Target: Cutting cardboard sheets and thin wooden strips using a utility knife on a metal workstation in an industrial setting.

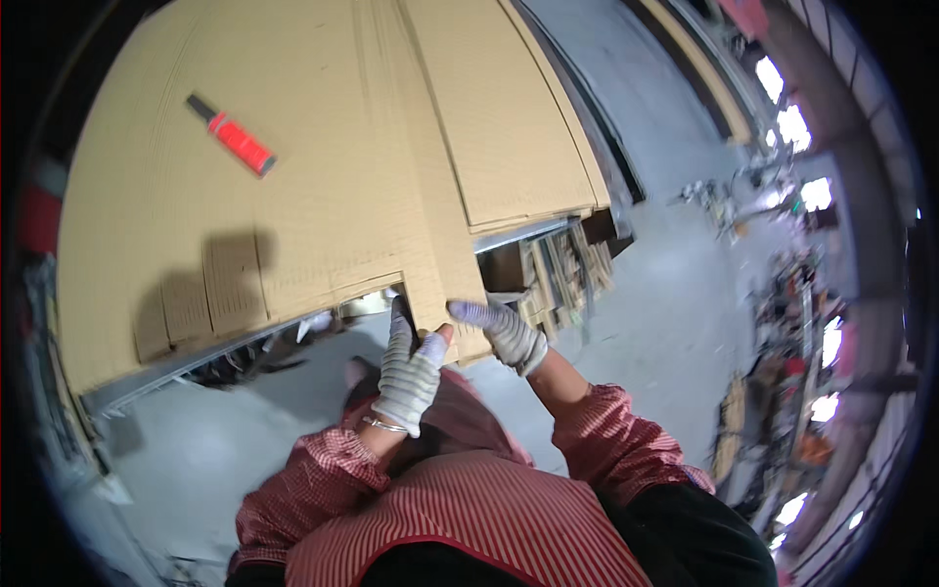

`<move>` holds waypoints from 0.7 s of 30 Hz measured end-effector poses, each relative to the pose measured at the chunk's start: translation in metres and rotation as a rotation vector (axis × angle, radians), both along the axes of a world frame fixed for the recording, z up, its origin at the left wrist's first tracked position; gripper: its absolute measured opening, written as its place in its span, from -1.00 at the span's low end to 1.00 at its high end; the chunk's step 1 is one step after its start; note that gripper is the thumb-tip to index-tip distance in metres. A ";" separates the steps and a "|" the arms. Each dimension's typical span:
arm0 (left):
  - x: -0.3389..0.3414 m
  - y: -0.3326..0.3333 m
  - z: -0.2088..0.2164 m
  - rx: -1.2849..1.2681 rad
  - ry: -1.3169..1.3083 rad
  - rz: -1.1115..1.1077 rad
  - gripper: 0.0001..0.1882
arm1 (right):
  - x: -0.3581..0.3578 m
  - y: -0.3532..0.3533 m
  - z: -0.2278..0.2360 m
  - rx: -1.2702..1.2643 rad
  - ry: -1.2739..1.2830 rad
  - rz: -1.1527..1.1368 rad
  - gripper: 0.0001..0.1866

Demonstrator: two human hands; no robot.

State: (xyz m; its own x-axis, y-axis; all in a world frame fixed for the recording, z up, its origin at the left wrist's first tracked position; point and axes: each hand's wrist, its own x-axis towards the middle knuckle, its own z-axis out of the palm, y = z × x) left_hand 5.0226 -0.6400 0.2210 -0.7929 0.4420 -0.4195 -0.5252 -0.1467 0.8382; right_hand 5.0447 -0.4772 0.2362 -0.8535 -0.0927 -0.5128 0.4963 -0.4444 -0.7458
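Note:
A narrow cardboard flap (437, 284) juts toward me from the near edge of a large brown cardboard sheet (313, 215). My left hand (409, 377), in a white and grey striped knit glove with a bare thumb tip, grips the flap's left side near its end. On the opposite side, my similarly gloved right hand (507, 333) holds the flap's edge, its thumb lying on top. The undersides of both grips are hidden by the cardboard. A red-handled knife or cutter (240, 142) with a dark tip lies on the sheet, far left, away from both hands.
The cardboard rests on a table with a metal edge (186, 364). A second cardboard panel (518, 137) lies to the right. Cardboard strips (562, 279) are stacked below, beside the grey floor (650, 293). Cluttered goods (792, 293) line the far right.

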 end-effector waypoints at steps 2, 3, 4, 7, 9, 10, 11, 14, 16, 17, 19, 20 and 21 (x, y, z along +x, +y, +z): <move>-0.001 -0.009 0.005 -0.043 0.014 -0.024 -0.54 | 0.026 -0.006 -0.007 0.043 0.115 -0.004 -0.10; -0.001 -0.014 0.001 -0.057 -0.023 -0.048 -0.58 | 0.036 -0.012 -0.008 0.032 0.163 -0.036 -0.07; -0.004 -0.010 0.018 -0.151 0.061 -0.080 -0.55 | 0.043 -0.013 -0.005 0.032 0.123 -0.050 -0.03; -0.002 0.002 0.050 -0.449 0.354 -0.043 -0.31 | 0.057 0.001 -0.007 0.024 0.101 -0.091 0.03; -0.004 -0.005 0.071 -0.517 0.699 -0.137 -0.30 | 0.070 0.002 -0.031 -0.054 0.098 -0.078 0.10; -0.012 -0.008 0.088 -0.565 0.769 -0.265 -0.32 | 0.074 0.000 -0.035 -0.197 0.100 -0.103 0.07; -0.022 -0.009 0.099 -0.594 0.787 -0.311 -0.32 | 0.077 0.000 -0.036 -0.332 0.105 -0.115 0.05; -0.038 0.026 0.139 -0.933 1.479 -0.765 -0.46 | 0.091 -0.010 -0.036 -0.832 0.103 -0.239 -0.13; -0.046 0.039 0.143 -1.034 1.583 -0.907 -0.54 | 0.095 -0.016 -0.033 -1.100 0.147 -0.182 -0.26; -0.053 0.044 0.144 -1.059 1.653 -0.999 -0.56 | 0.094 -0.019 -0.036 -1.128 0.160 -0.199 -0.26; -0.062 0.056 0.145 -1.096 1.686 -1.123 -0.59 | 0.089 -0.023 -0.050 -1.012 0.176 -0.023 -0.28; -0.066 0.058 0.146 -1.123 1.705 -1.216 -0.61 | 0.090 -0.025 -0.053 -1.037 0.182 -0.038 -0.28; -0.069 0.061 0.147 -1.128 1.702 -1.248 -0.61 | 0.089 -0.025 -0.055 -0.936 0.204 -0.016 -0.24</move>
State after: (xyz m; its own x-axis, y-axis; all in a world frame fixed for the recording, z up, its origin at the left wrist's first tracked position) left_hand 4.9537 -0.5793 0.3684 -0.2058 0.9405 -0.2703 0.9785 0.2006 -0.0470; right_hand 5.1341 -0.5025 0.1810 -0.9229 -0.3769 -0.0782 0.3847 -0.9097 -0.1564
